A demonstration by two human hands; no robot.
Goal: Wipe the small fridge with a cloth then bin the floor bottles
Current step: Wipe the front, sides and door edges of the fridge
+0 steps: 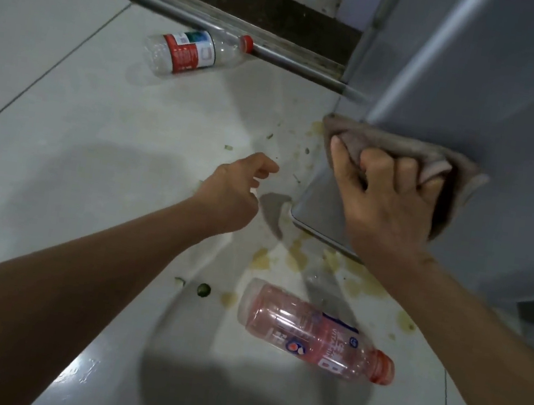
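Observation:
The grey small fridge (502, 99) fills the right side of the view. My right hand (387, 199) grips a bunched brownish cloth (406, 145) and presses it against the fridge's lower front corner. My left hand (236, 190) hovers over the floor with loosely curled fingers, holding nothing. A clear bottle with a red-and-white label and red cap (194, 52) lies on its side near the door track. A pinkish bottle with an orange cap (315, 334) lies on the floor below my right forearm.
The pale tiled floor (48, 100) has yellowish stains (262, 259) and green scraps (204, 290) near the fridge base. A metal door track (170, 4) runs diagonally across the top, with a dark threshold behind it.

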